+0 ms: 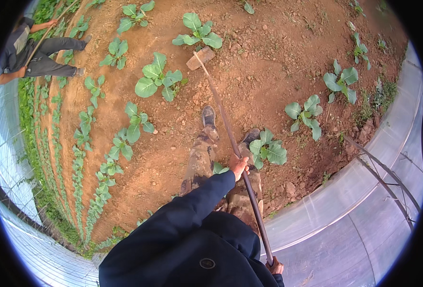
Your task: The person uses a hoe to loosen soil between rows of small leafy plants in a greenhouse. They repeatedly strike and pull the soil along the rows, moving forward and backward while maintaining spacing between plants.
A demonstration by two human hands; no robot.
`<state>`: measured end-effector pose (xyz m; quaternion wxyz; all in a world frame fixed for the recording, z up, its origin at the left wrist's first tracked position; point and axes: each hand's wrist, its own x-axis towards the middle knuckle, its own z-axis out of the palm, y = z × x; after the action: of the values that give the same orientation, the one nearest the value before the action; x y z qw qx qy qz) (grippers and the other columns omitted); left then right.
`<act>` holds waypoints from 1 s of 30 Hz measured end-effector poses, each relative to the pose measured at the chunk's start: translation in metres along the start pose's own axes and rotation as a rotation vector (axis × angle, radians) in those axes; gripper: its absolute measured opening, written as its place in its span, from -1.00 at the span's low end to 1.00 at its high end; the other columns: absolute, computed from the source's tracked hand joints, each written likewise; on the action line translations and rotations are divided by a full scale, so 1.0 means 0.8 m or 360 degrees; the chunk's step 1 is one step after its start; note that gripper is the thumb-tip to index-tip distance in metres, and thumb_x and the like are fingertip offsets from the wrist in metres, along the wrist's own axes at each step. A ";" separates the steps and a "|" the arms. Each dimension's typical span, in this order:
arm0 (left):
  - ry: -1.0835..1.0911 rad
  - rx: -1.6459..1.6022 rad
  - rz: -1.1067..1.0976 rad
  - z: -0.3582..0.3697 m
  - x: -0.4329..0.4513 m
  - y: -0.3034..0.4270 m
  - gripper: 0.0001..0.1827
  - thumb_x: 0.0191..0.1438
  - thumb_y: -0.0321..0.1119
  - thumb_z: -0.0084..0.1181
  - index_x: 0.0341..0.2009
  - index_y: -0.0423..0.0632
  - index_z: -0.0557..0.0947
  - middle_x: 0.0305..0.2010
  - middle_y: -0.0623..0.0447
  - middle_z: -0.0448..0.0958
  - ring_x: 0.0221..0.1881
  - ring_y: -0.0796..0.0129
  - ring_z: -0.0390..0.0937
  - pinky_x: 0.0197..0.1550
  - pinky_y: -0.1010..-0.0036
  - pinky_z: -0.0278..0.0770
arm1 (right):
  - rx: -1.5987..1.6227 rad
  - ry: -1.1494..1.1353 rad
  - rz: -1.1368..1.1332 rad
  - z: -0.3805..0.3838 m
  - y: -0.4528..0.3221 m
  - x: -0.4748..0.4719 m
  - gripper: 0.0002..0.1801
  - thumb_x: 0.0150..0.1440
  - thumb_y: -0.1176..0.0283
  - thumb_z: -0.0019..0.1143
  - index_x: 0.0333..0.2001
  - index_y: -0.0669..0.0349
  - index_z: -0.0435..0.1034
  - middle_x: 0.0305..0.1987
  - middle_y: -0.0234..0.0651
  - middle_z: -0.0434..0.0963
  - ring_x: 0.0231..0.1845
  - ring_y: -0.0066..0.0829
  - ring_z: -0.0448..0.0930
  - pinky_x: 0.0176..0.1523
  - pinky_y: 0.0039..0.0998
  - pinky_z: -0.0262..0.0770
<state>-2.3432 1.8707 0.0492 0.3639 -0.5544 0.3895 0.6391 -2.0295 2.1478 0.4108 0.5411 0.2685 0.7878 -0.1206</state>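
Observation:
Both hands grip the long wooden handle of a hoe (pixel 219 104). My left hand (pixel 238 165) is closed around the middle of the handle, in front of my legs. My right hand (pixel 276 266) holds the handle close to its rear end, beside my body at the bottom. The handle slants up and away to the hoe's flat metal blade (pixel 201 58), which rests on the reddish-brown soil just below a broad-leaved vegetable plant (pixel 198 33). Another such plant (pixel 158 78) grows to the left of the blade. How deep the blade's edge sits cannot be told.
A young plant (pixel 268 149) stands against my right shoe (pixel 251 136); my left shoe (pixel 208 116) is on bare soil. Plant rows (pixel 85 125) run along the left. Plastic sheeting (pixel 326 219) and metal tubes (pixel 387 172) border the right. Another person (pixel 39 53) holds a long pole at upper left.

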 end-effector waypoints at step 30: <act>-0.0350 -0.0490 0.0032 -0.045 -0.184 0.202 -0.79 0.23 -0.31 0.19 -0.33 0.03 0.40 -0.57 0.21 0.31 -0.59 0.45 0.30 -0.40 0.36 0.44 | 0.1094 0.0216 -0.1229 -0.209 -0.345 0.047 -0.51 0.32 0.12 0.07 0.19 0.17 0.33 -0.30 -0.18 0.62 -0.33 -0.33 0.64 -0.22 -0.30 0.55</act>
<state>-2.4549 1.7640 0.2076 0.3089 -0.5265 0.2506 0.7514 -2.3243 2.0111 0.4131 0.2856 0.1278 0.7776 -0.5454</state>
